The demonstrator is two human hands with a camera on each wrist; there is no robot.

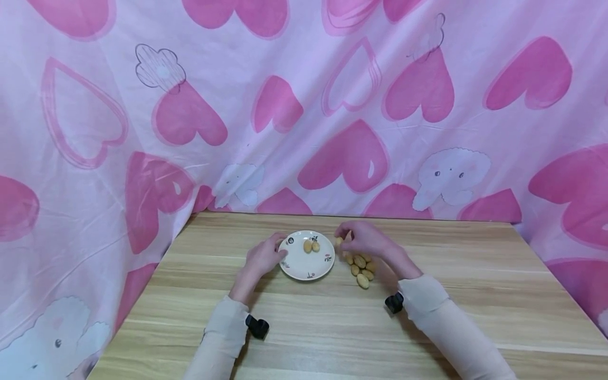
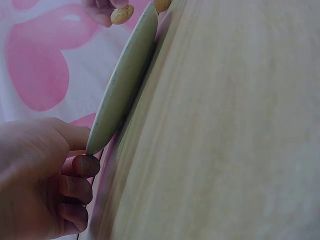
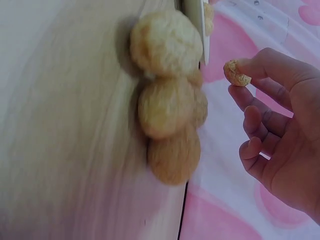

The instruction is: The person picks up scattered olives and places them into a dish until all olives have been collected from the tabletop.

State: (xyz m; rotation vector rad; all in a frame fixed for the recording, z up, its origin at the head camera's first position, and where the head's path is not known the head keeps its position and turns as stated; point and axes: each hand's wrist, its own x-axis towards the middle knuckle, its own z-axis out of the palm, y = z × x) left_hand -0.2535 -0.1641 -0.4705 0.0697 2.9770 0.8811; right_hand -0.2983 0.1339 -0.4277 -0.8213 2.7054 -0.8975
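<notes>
A small white plate [image 1: 306,266] with printed motifs on its rim lies on the table with two walnuts [image 1: 307,246] on it. My left hand [image 1: 263,258] pinches its left edge between thumb and finger; the left wrist view shows the plate's underside [image 2: 120,90] from the side. Between the thumb and a fingertip of my right hand [image 1: 368,240] is a single walnut [image 3: 236,74], held up beyond the plate's right rim. Below that hand, a heap of several walnuts [image 1: 359,262] rests on the table, partly covered by the wrist in the head view.
The wooden table [image 1: 309,338] runs back to a pink cloth [image 1: 332,105] printed with hearts, which hangs behind it and along the sides. Black wrist cameras [image 1: 258,327] sit on both sleeves, low over the tabletop.
</notes>
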